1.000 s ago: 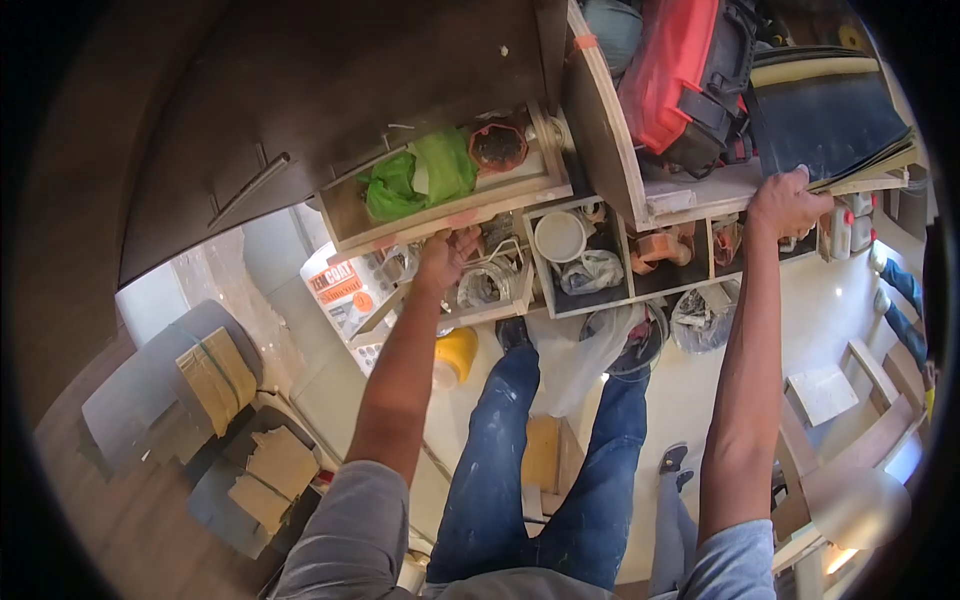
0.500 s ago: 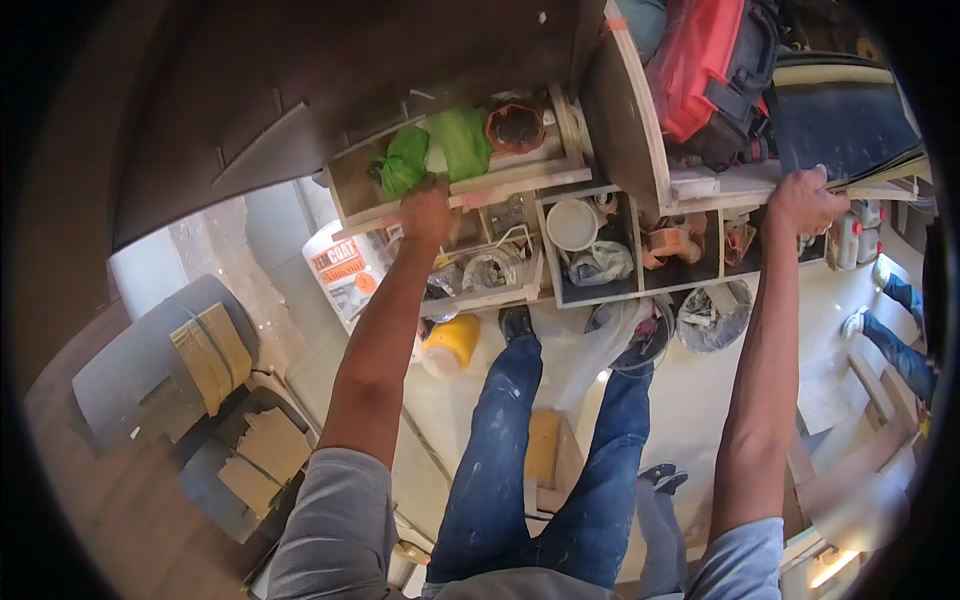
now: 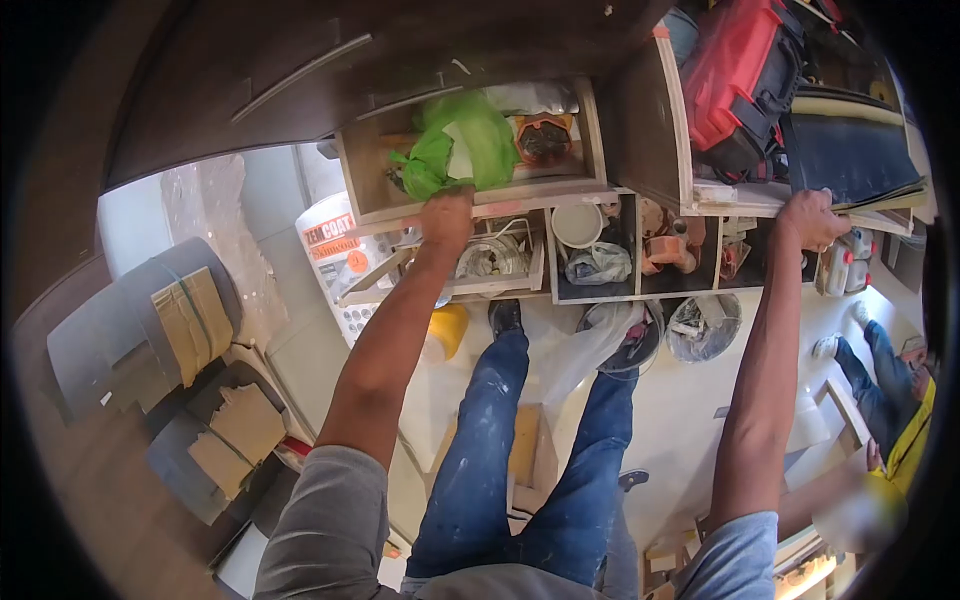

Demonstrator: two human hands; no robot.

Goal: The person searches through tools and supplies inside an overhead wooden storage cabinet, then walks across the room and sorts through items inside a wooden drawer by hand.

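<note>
My left hand [image 3: 446, 218] is closed over the front edge of a wooden drawer [image 3: 560, 193] under a dark cabinet. Inside that drawer lie a green plastic bag [image 3: 490, 140] and an orange-rimmed container [image 3: 543, 138] with dark contents. Off to the right, my right hand [image 3: 812, 220] has its fingers curled on the wooden front edge of an upper compartment [image 3: 735, 196], beside a stack of dark sheets [image 3: 850, 155]. A red and black case [image 3: 740, 85] leans in that compartment.
Below are a lower drawer [image 3: 540, 265] and an open divided shelf [image 3: 640, 290] with orange parts. A white paint bucket [image 3: 335, 240], a yellow container [image 3: 445, 330] and clear-bagged buckets [image 3: 705, 328] stand on the floor. Stacked chairs [image 3: 110, 325] are left; another person [image 3: 890, 390] is at right.
The upper drawer shows more of its inside, and the green bag is more fully visible. My left hand has shifted slightly right with its edge. More of the other person shows at right.
</note>
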